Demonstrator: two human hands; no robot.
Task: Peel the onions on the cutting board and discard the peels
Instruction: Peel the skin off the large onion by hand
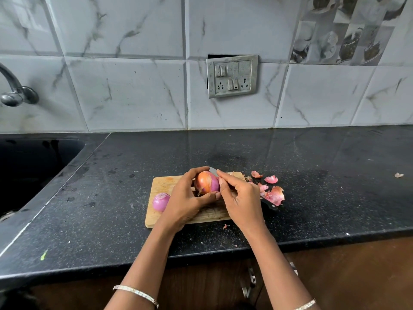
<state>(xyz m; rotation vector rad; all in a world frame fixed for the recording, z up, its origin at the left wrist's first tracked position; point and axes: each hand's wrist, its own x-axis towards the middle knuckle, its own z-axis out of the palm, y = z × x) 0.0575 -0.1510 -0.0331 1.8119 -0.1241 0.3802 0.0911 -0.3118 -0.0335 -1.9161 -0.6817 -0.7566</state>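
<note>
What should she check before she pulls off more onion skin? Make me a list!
1. Left hand holds the onion firmly: ok.
2. Right hand has fingertips on the skin: ok.
3. Skin left to peel: ok, orange skin still covers part.
4. Knife away from fingers: cannot tell, the right hand hides most of it.
5. Peeled onion resting safely on the cutting board: ok.
6. Loose peels discarded: not ok, they lie on the counter.

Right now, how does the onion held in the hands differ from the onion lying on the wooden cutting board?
The held onion keeps orange-brown papery skin; the lying onion is bare, glossy purple. The held onion is gripped above the wooden cutting board by the left hand, the right hand pinching at it; the lying onion rests untouched. Both are whole.
</note>
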